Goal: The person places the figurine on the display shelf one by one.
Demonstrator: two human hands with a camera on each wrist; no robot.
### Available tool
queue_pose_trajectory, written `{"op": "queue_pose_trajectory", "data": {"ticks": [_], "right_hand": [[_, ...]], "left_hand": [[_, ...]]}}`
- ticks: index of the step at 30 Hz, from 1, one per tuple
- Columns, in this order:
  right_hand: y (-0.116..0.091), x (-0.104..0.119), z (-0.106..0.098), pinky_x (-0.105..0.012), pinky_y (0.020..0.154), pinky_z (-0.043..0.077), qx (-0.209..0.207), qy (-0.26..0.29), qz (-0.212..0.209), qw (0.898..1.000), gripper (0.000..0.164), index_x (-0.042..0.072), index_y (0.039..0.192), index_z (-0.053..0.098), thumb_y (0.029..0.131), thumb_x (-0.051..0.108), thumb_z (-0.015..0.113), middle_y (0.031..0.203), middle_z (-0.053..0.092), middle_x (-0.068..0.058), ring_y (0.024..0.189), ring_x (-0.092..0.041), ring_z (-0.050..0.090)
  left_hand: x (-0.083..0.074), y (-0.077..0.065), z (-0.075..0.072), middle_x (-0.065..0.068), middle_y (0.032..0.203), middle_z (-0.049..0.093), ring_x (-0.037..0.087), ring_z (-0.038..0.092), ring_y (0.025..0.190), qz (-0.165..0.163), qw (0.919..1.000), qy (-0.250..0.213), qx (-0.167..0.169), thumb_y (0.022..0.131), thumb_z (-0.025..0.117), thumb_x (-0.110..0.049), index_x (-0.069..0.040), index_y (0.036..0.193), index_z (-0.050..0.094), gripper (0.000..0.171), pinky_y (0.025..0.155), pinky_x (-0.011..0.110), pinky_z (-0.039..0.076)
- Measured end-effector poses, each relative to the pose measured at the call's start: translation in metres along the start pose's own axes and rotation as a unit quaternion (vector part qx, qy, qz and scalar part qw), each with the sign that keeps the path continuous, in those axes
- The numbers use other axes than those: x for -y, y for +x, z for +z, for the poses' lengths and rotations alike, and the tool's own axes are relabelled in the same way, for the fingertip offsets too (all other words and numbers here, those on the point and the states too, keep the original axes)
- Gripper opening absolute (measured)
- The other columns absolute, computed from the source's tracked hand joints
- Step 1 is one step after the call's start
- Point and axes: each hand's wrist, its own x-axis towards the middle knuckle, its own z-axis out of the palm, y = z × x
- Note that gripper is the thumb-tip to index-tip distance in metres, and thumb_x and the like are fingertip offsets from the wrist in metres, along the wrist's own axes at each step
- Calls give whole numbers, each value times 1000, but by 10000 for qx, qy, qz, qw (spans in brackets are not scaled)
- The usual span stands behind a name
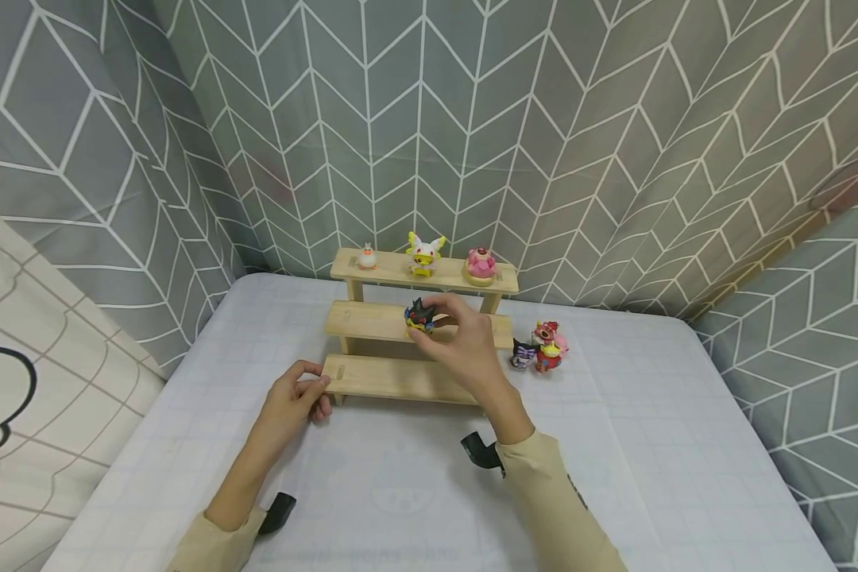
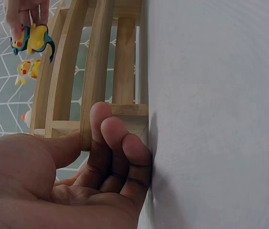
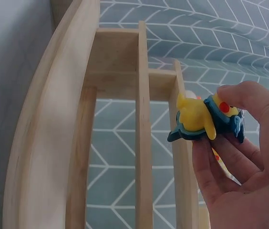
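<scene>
My right hand (image 1: 466, 343) pinches a small yellow figurine (image 3: 195, 117) in a dark blue-green hooded cape between thumb and fingers. In the head view the figurine is held above the middle step of a three-step wooden display shelf (image 1: 393, 378). The right wrist view has it lying sideways, its red cheek beside the thumb. At the shelf's left end, my left hand (image 1: 289, 405) grips the lowest step, thumb on the board and the other fingers curled at its end. On the top step stand a white figurine (image 1: 367, 257), a yellow-and-white eared figurine (image 1: 423, 254) and a pink figurine (image 1: 481, 264).
Right of the shelf, several figurines stand close together on the white-covered table (image 1: 629, 413), among them a black-and-purple one (image 1: 523, 354) and a red-and-green one (image 1: 548, 357). A grey curtain (image 1: 400, 119) with white lines hangs behind. Black wrist mounts (image 1: 277, 512) stick out from both sleeves.
</scene>
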Motion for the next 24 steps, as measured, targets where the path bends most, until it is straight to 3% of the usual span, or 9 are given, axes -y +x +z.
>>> {"op": "queue_pose_trajectory", "data": {"ticks": [8,24], "right_hand": [[7,2,17,-38,86,63,92,224,-101,9997,40,3,119,68,85,4,87,111,75,-13,101,-30,75],[18,10,51,-43,90,62,189,472,-128,9986,39,1,121,67,87,3,86,113,75,-15,103,-32,75]], "left_hand": [[3,2,0,9,70,68,15,63,61,32,10000,23,-13,111,55,-15,4,125,51,24,60,27,56],[2,-1,0,11,72,68,15,62,62,30,10000,-50,0,111,56,-16,4,127,50,26,60,26,55]]}}
